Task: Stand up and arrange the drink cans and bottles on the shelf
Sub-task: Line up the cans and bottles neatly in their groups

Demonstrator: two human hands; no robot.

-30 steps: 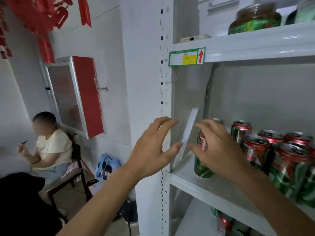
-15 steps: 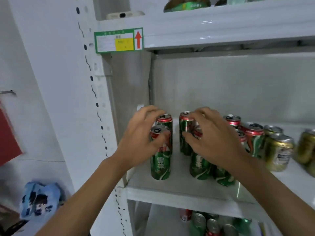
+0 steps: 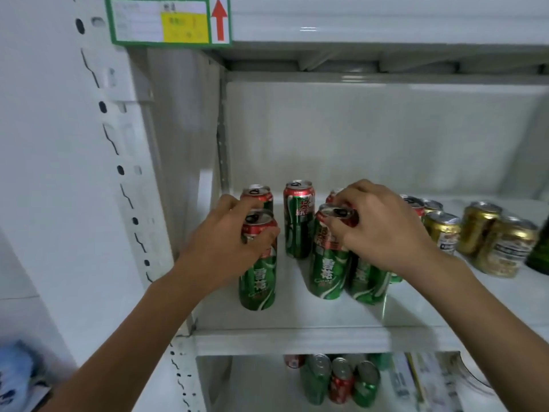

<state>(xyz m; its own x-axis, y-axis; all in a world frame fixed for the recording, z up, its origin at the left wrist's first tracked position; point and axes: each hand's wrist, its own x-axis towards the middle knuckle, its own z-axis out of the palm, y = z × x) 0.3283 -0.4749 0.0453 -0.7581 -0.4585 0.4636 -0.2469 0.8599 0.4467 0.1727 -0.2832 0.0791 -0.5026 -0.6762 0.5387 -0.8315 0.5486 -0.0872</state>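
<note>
Several tall green cans with red tops stand upright on the white shelf board (image 3: 297, 319). My left hand (image 3: 225, 248) grips the top of the front left green can (image 3: 258, 278). My right hand (image 3: 380, 227) curls over the rim of the front middle green can (image 3: 326, 269), with another green can (image 3: 368, 281) partly hidden under it to the right. Behind them stand two more green cans, one at the back left (image 3: 257, 196) and one in the middle (image 3: 299, 218).
Several gold cans (image 3: 481, 236) stand to the right on the same shelf, with a dark bottle edge (image 3: 540, 248) at the far right. The perforated white upright (image 3: 124, 173) bounds the left. More cans (image 3: 338, 379) lie on the shelf below. A green price label (image 3: 166, 19) is overhead.
The view swung right and closer to the shelf. My left hand left the upright and took the front left can; my right hand shifted onto the front middle can.
</note>
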